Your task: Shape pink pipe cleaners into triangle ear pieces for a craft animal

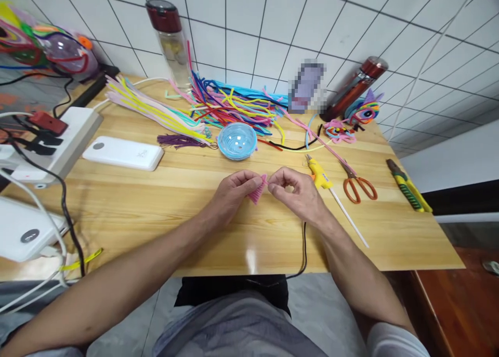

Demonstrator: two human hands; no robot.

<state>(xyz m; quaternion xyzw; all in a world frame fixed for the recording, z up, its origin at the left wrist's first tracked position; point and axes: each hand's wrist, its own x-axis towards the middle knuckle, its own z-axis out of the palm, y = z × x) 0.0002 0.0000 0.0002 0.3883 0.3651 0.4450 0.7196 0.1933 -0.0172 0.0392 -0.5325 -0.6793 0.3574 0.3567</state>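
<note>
Over the wooden table, my left hand [236, 190] is closed on a small pink ridged piece [255, 193] that looks made of folded pipe cleaner. My right hand [294, 188] pinches the top end of the same piece between thumb and forefinger. Just beyond my hands sits a round light-blue bowl [237, 141] with a shiny inside. A yellow glue gun [320, 174] with a white glue stick [349, 217] lies right beside my right hand. Orange-handled scissors [359, 187] rest farther right, a long pink pipe cleaner [327, 146] reaching to their blades.
Bundles of coloured pipe cleaners [237, 107] lie along the tiled wall. A clear bottle [171, 45] and a dark red flask [356, 87] stand behind. Green-yellow pliers [407, 185] lie near the right edge. White power banks [122, 153] and a power strip [64, 144] with cables occupy the left.
</note>
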